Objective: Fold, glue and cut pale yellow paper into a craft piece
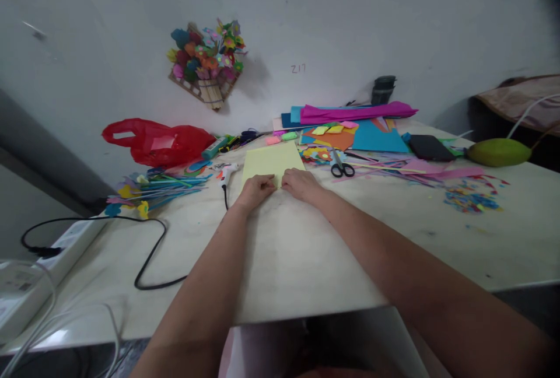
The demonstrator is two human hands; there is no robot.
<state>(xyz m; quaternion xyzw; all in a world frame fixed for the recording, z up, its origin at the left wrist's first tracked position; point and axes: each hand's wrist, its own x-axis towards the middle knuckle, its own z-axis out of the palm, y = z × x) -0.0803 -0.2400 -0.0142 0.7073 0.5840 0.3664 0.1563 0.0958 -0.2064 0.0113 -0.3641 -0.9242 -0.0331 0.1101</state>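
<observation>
A pale yellow sheet [273, 159] lies on the white table. My left hand [259, 188] is at the sheet's near edge, its fingers curled in and closed on that edge. Close beside it on the right, my right hand [301, 184] rests at the same edge with bent fingers pressed together on the paper. A small gap separates the two hands. The fingertips are too small to make out in detail. Left of the sheet lies a white glue gun [226, 175] with a black cord. Black-handled scissors [342, 167] lie to the right of the sheet.
A red plastic bag [164, 143] and foam flowers on stems [164, 186] are at the left. A white power strip [72, 255] lies along the left edge. Coloured sheets [378, 135], a dark phone-like object [431, 148], a green fruit [499, 152] and paper scraps [472, 198] are at the right.
</observation>
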